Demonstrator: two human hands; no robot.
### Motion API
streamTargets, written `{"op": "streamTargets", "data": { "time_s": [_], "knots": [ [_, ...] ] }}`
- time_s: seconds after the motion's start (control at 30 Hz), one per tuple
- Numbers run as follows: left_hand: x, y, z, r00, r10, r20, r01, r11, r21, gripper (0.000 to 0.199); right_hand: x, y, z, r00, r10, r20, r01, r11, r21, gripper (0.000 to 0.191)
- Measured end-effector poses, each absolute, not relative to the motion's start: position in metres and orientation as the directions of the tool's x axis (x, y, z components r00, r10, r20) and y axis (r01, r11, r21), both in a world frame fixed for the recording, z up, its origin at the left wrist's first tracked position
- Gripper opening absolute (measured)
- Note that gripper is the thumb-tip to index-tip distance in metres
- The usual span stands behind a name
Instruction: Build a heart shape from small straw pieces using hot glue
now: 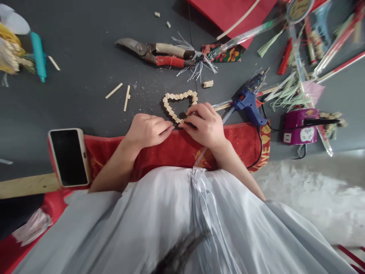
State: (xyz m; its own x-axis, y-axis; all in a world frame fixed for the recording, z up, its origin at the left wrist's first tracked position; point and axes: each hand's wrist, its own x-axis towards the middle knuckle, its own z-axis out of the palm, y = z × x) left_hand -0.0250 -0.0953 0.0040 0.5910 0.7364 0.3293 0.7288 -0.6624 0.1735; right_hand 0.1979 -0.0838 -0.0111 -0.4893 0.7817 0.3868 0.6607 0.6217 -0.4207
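A small heart-shaped ring of braided, straw-coloured material [170, 110] lies on the dark table in front of me. My right hand [203, 123] is closed on its lower right side, thumb and fingers pinching near the pointed end. Just left of that point is my left hand [151, 129], fingers curled together and thumb against them. Whatever its fingertips may hold is hidden. To the right of my right hand rests a blue glue gun [249, 104], its nozzle pointing up and away.
Pruning shears [159, 53] lie beyond the heart. Cut stick pieces [127, 98] are scattered left of it. A phone [70, 156] sits at the near left edge. A purple power socket [300, 126], its cord and tasselled sticks crowd the right. Red cloth [107, 142] covers the front edge.
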Motion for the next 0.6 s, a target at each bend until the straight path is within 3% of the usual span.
{"op": "streamTargets", "data": {
  "time_s": [0.17,0.6],
  "knots": [
    [-0.0255,-0.0957,0.0038,0.524,0.811,0.26,0.798,-0.575,0.184,0.029,0.1979,-0.0831,-0.0119,-0.49,0.765,0.418,0.643,0.641,-0.419,0.024],
    [-0.0254,-0.0941,0.0039,0.531,0.829,0.178,0.797,-0.559,0.228,0.034,0.1969,-0.0822,-0.0133,-0.504,0.759,0.413,0.659,0.647,-0.384,0.022]
  ]
}}
